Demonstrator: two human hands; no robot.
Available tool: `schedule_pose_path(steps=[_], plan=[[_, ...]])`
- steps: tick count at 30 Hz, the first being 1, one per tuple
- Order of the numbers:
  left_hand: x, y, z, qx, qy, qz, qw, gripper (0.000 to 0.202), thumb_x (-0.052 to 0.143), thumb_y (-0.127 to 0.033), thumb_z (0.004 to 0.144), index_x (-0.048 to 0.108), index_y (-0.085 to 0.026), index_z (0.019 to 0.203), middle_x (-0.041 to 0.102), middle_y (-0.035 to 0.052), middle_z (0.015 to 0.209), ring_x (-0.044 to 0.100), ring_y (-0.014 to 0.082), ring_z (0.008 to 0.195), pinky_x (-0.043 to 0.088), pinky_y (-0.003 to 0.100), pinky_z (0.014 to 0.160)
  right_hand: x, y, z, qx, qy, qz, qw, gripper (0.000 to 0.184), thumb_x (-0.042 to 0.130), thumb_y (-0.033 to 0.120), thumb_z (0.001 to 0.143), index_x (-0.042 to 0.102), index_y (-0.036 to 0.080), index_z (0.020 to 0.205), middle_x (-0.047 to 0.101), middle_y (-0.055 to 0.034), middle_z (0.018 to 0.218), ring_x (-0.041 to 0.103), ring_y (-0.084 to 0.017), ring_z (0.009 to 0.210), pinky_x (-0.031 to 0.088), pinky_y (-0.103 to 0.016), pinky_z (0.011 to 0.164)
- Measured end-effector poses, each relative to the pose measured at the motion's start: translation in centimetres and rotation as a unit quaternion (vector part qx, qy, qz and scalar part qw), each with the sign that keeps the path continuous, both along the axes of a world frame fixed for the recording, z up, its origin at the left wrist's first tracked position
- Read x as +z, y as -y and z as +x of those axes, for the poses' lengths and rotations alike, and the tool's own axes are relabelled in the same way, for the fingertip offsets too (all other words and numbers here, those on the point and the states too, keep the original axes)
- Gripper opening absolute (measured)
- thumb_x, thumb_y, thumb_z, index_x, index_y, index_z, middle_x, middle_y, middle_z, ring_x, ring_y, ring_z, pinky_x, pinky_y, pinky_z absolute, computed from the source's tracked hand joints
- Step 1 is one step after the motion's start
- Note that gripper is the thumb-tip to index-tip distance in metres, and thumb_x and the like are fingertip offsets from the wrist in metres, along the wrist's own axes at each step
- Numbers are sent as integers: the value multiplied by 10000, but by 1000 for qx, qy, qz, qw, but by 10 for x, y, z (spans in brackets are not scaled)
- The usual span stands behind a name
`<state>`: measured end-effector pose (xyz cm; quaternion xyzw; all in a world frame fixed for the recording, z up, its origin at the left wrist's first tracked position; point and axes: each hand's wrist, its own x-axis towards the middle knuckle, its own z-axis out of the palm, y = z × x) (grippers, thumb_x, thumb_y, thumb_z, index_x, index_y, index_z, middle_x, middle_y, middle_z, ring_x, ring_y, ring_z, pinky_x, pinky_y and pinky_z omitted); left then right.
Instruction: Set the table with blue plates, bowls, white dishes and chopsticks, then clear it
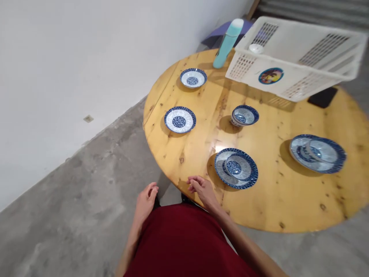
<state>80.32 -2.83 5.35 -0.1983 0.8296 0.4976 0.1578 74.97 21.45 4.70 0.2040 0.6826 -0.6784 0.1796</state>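
My left hand [145, 201] hangs below the edge of the round wooden table [276, 200], fingers loosely curled with nothing in them. My right hand [201, 189] rests on the table's near edge, fingers curled inward and empty. Just right of it lies a blue-and-white plate [221, 169] with a small bowl [239, 166] on it. Another plate with a bowl [318, 153] sits to the right. A lone small bowl [245, 115] stands mid-table. Two small saucers, one [180, 119] and another [193, 77], lie at the left.
A white plastic basket [294, 57] stands at the table's back, a teal bottle [227, 44] beside it and a black flat object [322, 97] at its right. White wall on the left, grey concrete floor [72, 215] around the table.
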Motion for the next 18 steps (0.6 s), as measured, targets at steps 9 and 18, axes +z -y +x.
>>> schedule_pose_path(steps=[9,18], plan=[[0,142,-51,-3,-19,-10,1000,579,484,-596,849,660,-156,1183,773,152,1084,730,288,1056,538,442,986,-6,125,-17,-72,17,-27,997,227,608,369,639,654,183,760,699,-9,692,588,-117,489,459,-231,457],[-11,144,-147,-133,-15,42,990,634,510,-637,829,647,-143,1202,758,176,1117,717,313,1092,540,469,989,13,74,-81,-216,-70,24,974,154,613,285,680,669,176,775,718,-28,740,619,-120,532,496,-234,502]])
